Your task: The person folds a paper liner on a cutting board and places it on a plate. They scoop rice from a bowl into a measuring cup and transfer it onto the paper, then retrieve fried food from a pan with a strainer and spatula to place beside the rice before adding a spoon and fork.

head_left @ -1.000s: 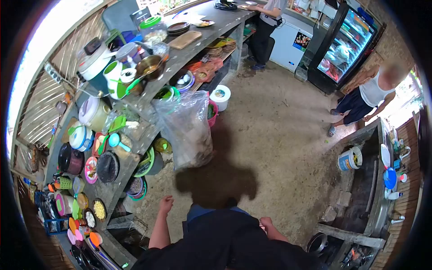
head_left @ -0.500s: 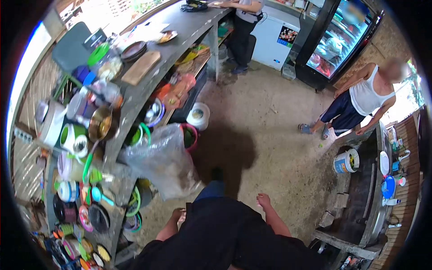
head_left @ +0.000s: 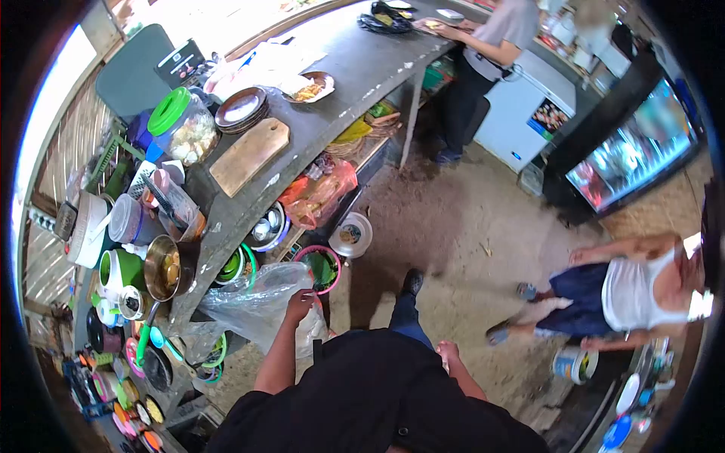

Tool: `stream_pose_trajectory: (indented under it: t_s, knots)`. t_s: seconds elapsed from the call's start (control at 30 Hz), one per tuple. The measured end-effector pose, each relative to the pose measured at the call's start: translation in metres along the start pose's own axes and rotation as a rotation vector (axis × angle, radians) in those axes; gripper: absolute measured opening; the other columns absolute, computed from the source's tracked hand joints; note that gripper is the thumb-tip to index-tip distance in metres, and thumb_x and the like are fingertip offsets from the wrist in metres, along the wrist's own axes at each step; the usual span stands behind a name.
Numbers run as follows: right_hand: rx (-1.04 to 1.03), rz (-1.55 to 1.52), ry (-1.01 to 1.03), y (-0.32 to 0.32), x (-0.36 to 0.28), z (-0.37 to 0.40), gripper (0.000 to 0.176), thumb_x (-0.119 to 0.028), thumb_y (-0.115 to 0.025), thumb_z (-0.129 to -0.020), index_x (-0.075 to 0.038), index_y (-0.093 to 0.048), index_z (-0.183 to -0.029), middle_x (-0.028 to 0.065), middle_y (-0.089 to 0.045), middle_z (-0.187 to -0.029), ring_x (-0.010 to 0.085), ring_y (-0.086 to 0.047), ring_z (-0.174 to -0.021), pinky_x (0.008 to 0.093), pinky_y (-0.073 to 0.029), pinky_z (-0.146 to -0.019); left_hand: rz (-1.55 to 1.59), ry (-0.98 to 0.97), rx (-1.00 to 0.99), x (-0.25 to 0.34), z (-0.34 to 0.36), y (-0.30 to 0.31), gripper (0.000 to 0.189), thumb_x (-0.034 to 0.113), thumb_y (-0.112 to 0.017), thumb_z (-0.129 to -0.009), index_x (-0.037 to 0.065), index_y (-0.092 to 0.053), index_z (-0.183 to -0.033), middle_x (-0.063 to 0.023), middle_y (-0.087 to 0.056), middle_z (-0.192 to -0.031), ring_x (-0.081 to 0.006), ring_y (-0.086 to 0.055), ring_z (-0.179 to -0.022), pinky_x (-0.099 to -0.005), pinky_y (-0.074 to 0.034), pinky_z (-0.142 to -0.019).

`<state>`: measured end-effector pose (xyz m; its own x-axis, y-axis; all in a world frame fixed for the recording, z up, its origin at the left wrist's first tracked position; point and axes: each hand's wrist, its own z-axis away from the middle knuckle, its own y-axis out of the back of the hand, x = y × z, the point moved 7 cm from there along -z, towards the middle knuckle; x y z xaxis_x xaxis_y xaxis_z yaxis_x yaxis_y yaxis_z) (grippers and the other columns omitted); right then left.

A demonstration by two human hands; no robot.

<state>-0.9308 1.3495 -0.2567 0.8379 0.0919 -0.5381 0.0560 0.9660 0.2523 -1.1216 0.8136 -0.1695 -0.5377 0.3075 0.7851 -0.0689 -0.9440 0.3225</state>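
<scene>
My left hand [head_left: 300, 305] is held out low in front of a large clear plastic bag [head_left: 245, 309] and overlaps its right side in this view. Its fingers are loosely bent and apart, with nothing showing in them. Beside my body, my right hand [head_left: 448, 355] hangs over the dirt floor, fingers curled in and nothing seen in them. Just past my left hand stands a pink-rimmed tub [head_left: 319, 270] with green leaves inside.
Along the left runs a long counter [head_left: 260, 189] with a cutting board [head_left: 249, 156], stacked plates [head_left: 242, 108] and a pan [head_left: 168, 268]. One person [head_left: 491, 60] stands at its far end; another [head_left: 634, 291] is at right. A white bucket [head_left: 574, 365] and chest freezer [head_left: 529, 106] stand on the floor.
My view has turned and moved forward, bringing the counter and tub closer. My left hand has risen forward to the bag; a foot has stepped ahead. The person at right appears nearer.
</scene>
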Motion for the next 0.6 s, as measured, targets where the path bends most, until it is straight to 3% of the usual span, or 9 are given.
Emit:
stream_pose_trajectory:
  t_s: [0.07,0.17,0.23,0.3,0.37,0.43,0.6]
  knots:
    - [0.068,0.063,0.038,0.022,-0.050,-0.034,0.010,-0.009,-0.056,-0.081,-0.006,-0.064,-0.086,0.0063,-0.059,-0.068,0.0168,-0.058,-0.053,0.0337,-0.050,-0.046,-0.075,-0.113,0.029,0.023,-0.024,-0.020,0.034,0.018,-0.067,-0.082,0.005,-0.065,-0.112,-0.0084,-0.069,-0.087,-0.0162,-0.065,-0.071,-0.0307,-0.052,-0.067]
    - [0.125,0.158,0.061,0.071,-0.110,-0.083,0.010,-0.009,-0.054,-0.082,-0.007,-0.063,-0.083,0.0059,-0.058,-0.066,0.0164,-0.056,-0.052,0.0326,-0.050,-0.047,-0.109,-0.007,0.095,0.048,-0.042,-0.059,0.034,0.019,-0.067,-0.081,0.006,-0.065,-0.113,-0.0081,-0.070,-0.087,-0.0165,-0.066,-0.072,-0.0310,-0.052,-0.068]
    - [0.037,-0.059,-0.094,0.088,-0.136,-0.138,0.014,-0.010,-0.054,-0.082,-0.006,-0.065,-0.090,0.0053,-0.059,-0.066,0.0162,-0.056,-0.053,0.0314,-0.049,-0.048,-0.087,-0.002,0.089,0.072,-0.054,-0.085,0.037,0.020,-0.067,-0.080,0.006,-0.065,-0.114,-0.0085,-0.070,-0.087,-0.0173,-0.066,-0.073,-0.0309,-0.052,-0.070]
    - [0.054,-0.004,0.011,0.108,-0.193,-0.169,0.025,-0.016,-0.047,-0.096,-0.005,-0.061,-0.114,0.0024,-0.059,-0.071,0.0131,-0.054,-0.053,0.0272,-0.043,-0.045,-0.246,-0.041,0.120,0.125,-0.058,-0.106,0.039,0.020,-0.068,-0.080,0.006,-0.064,-0.116,-0.0098,-0.071,-0.090,-0.0182,-0.067,-0.076,-0.0314,-0.053,-0.072]
    - [-0.022,0.163,0.161,0.122,-0.264,-0.195,0.032,-0.013,-0.049,-0.094,-0.002,-0.056,-0.123,0.0035,-0.059,-0.076,0.0114,-0.054,-0.054,0.0253,-0.043,-0.046,-0.034,-0.004,0.116,0.128,-0.079,-0.128,0.037,0.020,-0.066,-0.082,0.005,-0.064,-0.116,-0.0111,-0.070,-0.092,-0.0190,-0.068,-0.079,-0.0319,-0.053,-0.073]
    - [0.006,0.240,0.211,0.126,-0.340,-0.221,0.034,-0.012,-0.050,-0.093,-0.003,-0.056,-0.125,0.0051,-0.062,-0.079,0.0112,-0.056,-0.057,0.0258,-0.045,-0.048,-0.037,-0.095,0.139,0.192,-0.084,-0.136,0.031,0.014,-0.064,-0.087,0.000,-0.062,-0.114,-0.0085,-0.069,-0.089,-0.0135,-0.064,-0.077,-0.0284,-0.051,-0.072]
    - [-0.098,0.217,0.503,0.077,-0.562,-0.243,0.036,-0.013,-0.055,-0.093,-0.005,-0.056,-0.128,0.0070,-0.064,-0.104,0.0105,-0.060,-0.074,0.0240,-0.050,-0.060,0.018,-0.182,0.244,0.307,-0.115,-0.117,0.029,0.015,-0.065,-0.088,0.003,-0.063,-0.114,-0.0066,-0.069,-0.091,-0.0147,-0.064,-0.074,-0.0290,-0.051,-0.069]
